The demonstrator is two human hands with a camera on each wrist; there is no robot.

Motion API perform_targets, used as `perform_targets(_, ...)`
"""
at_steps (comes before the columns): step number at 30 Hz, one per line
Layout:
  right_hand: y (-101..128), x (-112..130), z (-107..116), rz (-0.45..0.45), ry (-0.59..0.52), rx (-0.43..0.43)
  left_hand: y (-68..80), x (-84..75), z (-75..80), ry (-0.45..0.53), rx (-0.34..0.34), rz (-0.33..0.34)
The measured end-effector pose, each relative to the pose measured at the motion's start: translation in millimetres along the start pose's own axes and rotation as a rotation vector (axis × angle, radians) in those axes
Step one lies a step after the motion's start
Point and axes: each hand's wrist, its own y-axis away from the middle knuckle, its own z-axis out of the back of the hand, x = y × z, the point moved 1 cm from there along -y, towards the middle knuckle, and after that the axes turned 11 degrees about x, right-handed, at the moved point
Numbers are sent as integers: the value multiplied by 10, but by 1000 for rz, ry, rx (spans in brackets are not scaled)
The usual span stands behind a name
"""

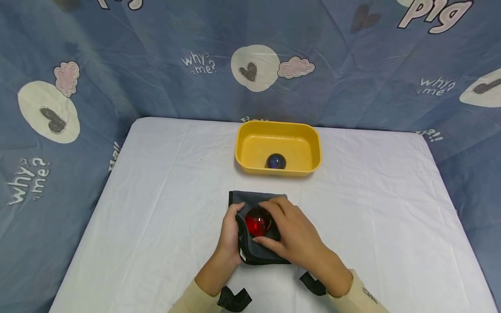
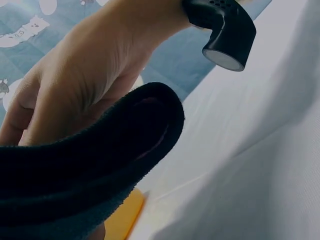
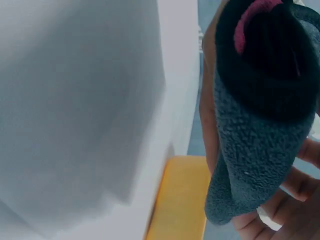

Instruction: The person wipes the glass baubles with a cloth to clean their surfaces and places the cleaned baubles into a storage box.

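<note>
A shiny red glass ball [image 1: 258, 221] is being rubbed on a soft dark grey cloth [image 1: 250, 202] in the middle of the white table [image 1: 156, 195]. A dark blue ball [image 1: 275, 161] already lies in the yellow plastic tub [image 1: 254, 145], so the red one seems left. The cloth's edge is gripped by the left hand [image 1: 228, 234]. The cloth and ball are held by the curled fingers of the right hand [image 1: 291, 232].

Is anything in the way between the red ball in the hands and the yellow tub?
Nothing visible blocks it. The red ball sits in the dark cloth, held by the left hand and right hand. Only bare white table lies before the yellow tub.
</note>
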Motion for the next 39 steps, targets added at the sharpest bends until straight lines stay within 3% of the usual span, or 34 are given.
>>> perform_targets(6,3,3,-23,15,14,-7,-1,8,14,3,1,7)
perform_targets(24,5,-70,-77,-38,-83,-108,17,38,-5,6,-19,34)
perform_targets(31,2,-45,-130,-91,-108,-73,7,18,3,5,-29,29)
perform_targets(39,12,-37,-182,-36,-68,-73,-8,16,15,-11,-38,22)
